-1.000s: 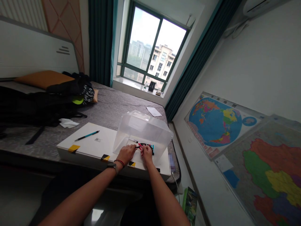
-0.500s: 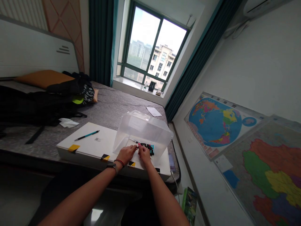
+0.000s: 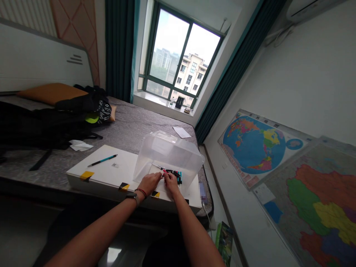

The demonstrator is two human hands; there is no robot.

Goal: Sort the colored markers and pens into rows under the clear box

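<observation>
At the mouth of a clear plastic box (image 3: 169,152) lying on its side, my two hands meet with fingertips nearly touching. My left hand (image 3: 150,183) is closed in a pinch, and what sits in it is mostly hidden by the fingers. Closed too, my right hand (image 3: 170,181) pinches a small pink and dark piece (image 3: 164,171), perhaps part of a pen. Several dark and teal pens (image 3: 177,174) lie inside the box just beyond my right hand. A thin silver-tipped pen (image 3: 157,166) rests behind my fingers.
Beneath the box is a flat white carton (image 3: 105,167) with yellow-black corners, on a grey mattress (image 3: 139,118). A teal and black pen (image 3: 102,160) lies on its left part. Tissue (image 3: 80,145), a dark bag (image 3: 33,126) and a white sheet (image 3: 181,132) are farther off.
More of the pink piece shows between my fingertips. Both hands stay in nearly the same place, and the box and pens look unmoved.
</observation>
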